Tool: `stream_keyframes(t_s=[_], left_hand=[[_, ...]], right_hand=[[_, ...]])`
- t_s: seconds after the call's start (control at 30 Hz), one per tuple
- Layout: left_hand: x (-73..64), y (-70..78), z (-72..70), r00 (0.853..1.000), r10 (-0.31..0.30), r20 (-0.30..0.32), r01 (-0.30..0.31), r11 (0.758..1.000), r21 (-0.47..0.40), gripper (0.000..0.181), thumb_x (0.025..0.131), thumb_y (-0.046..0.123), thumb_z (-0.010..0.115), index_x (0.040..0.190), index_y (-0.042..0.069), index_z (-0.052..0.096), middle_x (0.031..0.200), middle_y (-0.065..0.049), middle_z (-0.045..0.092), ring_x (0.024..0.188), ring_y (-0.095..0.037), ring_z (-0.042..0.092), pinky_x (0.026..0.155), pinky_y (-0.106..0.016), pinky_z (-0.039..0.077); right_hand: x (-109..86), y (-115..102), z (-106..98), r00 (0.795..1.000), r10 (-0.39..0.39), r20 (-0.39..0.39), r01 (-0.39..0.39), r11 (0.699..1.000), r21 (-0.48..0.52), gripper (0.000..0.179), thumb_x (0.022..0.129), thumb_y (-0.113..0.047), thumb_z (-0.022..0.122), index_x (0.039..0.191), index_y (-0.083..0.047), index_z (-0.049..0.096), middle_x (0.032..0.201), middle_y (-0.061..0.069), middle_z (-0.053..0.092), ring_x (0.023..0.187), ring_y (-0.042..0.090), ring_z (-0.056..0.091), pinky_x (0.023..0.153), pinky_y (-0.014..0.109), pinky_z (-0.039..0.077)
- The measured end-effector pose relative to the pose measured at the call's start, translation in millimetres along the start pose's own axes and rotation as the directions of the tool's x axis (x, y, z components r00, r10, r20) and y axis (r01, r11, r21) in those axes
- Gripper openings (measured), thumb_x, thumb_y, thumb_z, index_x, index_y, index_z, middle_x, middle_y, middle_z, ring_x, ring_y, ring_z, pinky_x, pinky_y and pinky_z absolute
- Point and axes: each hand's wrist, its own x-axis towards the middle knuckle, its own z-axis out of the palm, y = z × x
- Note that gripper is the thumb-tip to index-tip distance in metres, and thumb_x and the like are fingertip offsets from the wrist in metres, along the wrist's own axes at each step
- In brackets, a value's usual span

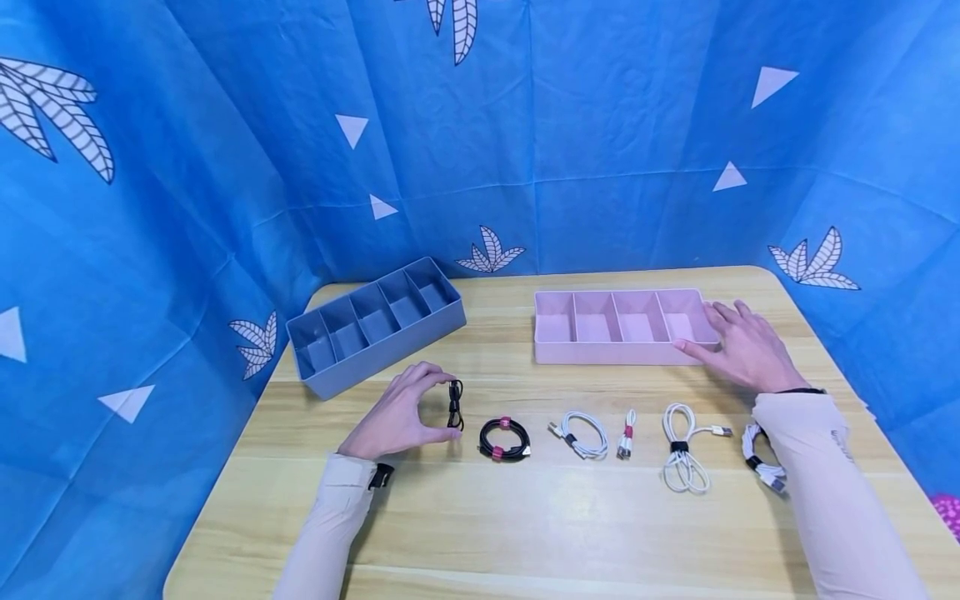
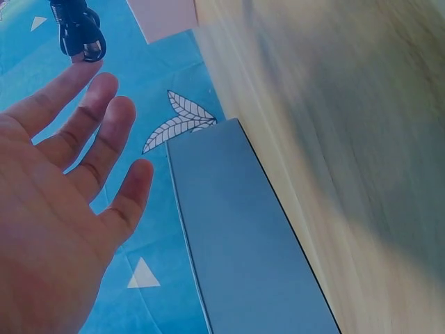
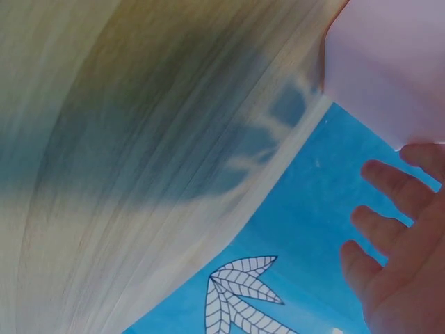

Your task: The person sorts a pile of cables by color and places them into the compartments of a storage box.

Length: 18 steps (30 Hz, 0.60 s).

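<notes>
Between thumb and forefinger, my left hand [image 1: 405,412] pinches a bundled black cable [image 1: 454,404], held upright just above the table. In the left wrist view the cable [image 2: 80,31] shows at the forefinger's tip; the other fingers are spread, and the thumb is out of sight. My right hand [image 1: 746,346] is at the right end of the pink divided box [image 1: 607,354], its thumb by the front wall. The right wrist view shows a fingertip touching the box's end [image 3: 389,76], the other fingers apart from it.
A grey-blue divided box [image 1: 390,337] stands angled at the back left. Along the table [image 1: 525,533] lie a coiled black cable [image 1: 483,433] and white cables [image 1: 600,433], [image 1: 628,421], [image 1: 678,471]. My right sleeve partly covers another white cable [image 1: 750,442]. Blue curtain [image 1: 600,125] hangs behind.
</notes>
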Motion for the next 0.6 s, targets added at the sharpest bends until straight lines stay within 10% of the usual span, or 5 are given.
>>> stream_keyframes(t_s=[0.6], left_hand=[[-3.4,2.6,-1.4,1.0,-0.024,0.009,0.024,1.0,-0.005,0.083,0.066,0.06,0.083,0.137,0.028,0.055,0.135,0.007,0.051,0.129,-0.019,0.048,0.109,-0.052,0.04]], right_hand=[[5.8,-2.1,-3.8,0.999,0.007,0.045,-0.007,1.0,0.01,0.105,0.088,-0.073,0.048,0.153,0.006,0.024,0.153,0.035,0.03,0.142,0.058,0.02,0.115,0.068,0.018]])
